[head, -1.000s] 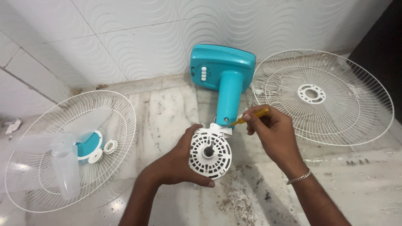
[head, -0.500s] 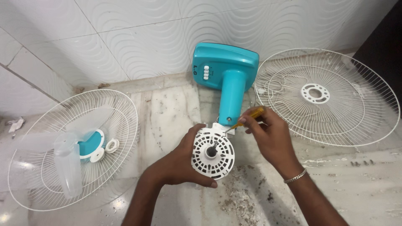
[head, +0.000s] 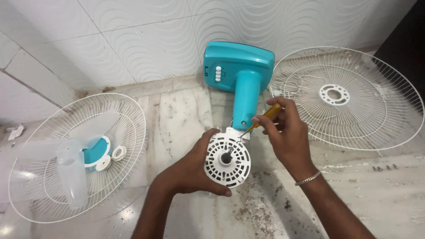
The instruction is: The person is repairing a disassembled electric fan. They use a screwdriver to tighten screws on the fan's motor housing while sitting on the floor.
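A turquoise fan body lies on the marble floor with its base against the tiled wall. Its white round motor housing points toward me. My left hand is wrapped around the left side and underside of that housing. In my right hand is a yellow-handled screwdriver, its tip set at the joint between the turquoise neck and the white housing.
A white wire fan guard lies flat on the right. On the left, another wire guard holds a translucent fan blade with a turquoise hub and white nut. Small screws lie at the right. Dark debris litters the floor near me.
Both hands keep their grip on housing and screwdriver; the right hand's fingers shift a little on the handle. The view has drifted slightly.
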